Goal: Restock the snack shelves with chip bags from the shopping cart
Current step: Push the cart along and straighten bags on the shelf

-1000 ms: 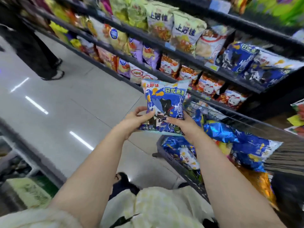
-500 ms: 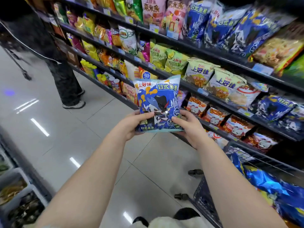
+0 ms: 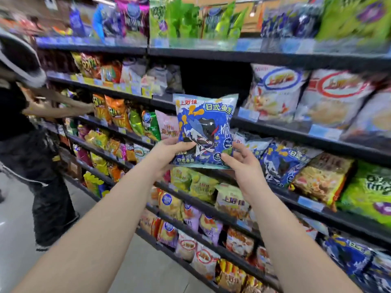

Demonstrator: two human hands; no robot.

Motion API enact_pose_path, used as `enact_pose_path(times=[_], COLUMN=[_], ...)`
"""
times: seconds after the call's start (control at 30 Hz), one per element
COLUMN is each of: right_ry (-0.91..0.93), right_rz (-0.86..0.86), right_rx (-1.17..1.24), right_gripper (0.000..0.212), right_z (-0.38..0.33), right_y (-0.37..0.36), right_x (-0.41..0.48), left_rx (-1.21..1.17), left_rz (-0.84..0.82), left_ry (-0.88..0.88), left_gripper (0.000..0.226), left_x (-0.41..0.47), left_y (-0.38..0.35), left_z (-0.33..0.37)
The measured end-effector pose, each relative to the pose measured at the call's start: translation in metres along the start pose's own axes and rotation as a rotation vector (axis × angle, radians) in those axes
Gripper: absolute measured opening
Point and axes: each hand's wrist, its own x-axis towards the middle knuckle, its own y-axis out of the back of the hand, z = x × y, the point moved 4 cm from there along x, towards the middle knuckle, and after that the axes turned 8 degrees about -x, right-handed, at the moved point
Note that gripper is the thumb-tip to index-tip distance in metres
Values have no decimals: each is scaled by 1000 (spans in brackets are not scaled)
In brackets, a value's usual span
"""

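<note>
Blue chip bag stands upright between both hands, left hand and right hand pinching its bottom corners.

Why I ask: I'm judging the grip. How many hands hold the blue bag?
2. The left hand pinches the lower left edge of the bag; the right hand holds its lower right corner.

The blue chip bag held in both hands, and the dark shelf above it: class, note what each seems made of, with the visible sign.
Blue chip bag: probably thin plastic film, glossy printed finish; it creases, puffs out and has a flat sealed band on top. Dark shelf: likely painted metal, matt black; its edge is thin, straight and rigid.
</note>
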Motion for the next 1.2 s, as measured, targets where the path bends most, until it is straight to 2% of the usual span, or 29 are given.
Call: enact_pose_path(times=[0.13,0.23,0.3,0.37,0.47,0.5,0.6,0.7,0.77,0.87,0.93,1.0,1.07,1.13,1.2], right_ry=[190,310,398,491,593,613,651,619,548,382,307,239,213,201,188], right_rz=[25,43,68,112,168,190,269,361,426,488,525,536,548,606,626], right_rx=[4,-49,-99,-160,-242,-270,-391,-533,-642,-838,-990,-1126,-1153,-1096,-1080], right_gripper=[40,38,33,32,34,34,43,63,77,94,96,84,69,85,99], right_z=[-66,-114,-142,-171,-217,-231,-270,-294,-302,-305,-306,-304,-304,-302,-298], right_y=[23,37,46,55,71,77,88,99,107,118,124,130,135,143,149], right_x=[71,118,143,162,190,201,234,267,287,314,328,338,344,349,352], left_rx=[15,-39,-33,-64,-72,-67,43,162,245,396,544,612,617,607,577], left_rz=[-13,-89,-70,-81,-118,-129,-153,-176,-212,-298,-363,-443,-539,-605,-621], left_ry=[-177,-325,-398,-459,-524,-551,-642,-680,-669,-537,-450,-389,-279,-165,-113], left_gripper=[42,21,18,29,65,69,50,33,27,31,31,26,31,42,42], left_x=[58,101,127,154,191,204,243,286,311,344,358,367,372,376,381], left_y=[-34,-58,-70,-81,-96,-101,-121,-146,-164,-190,-206,-220,-229,-236,-240], left_z=[84,135,161,186,228,242,283,314,325,327,326,328,328,324,320])
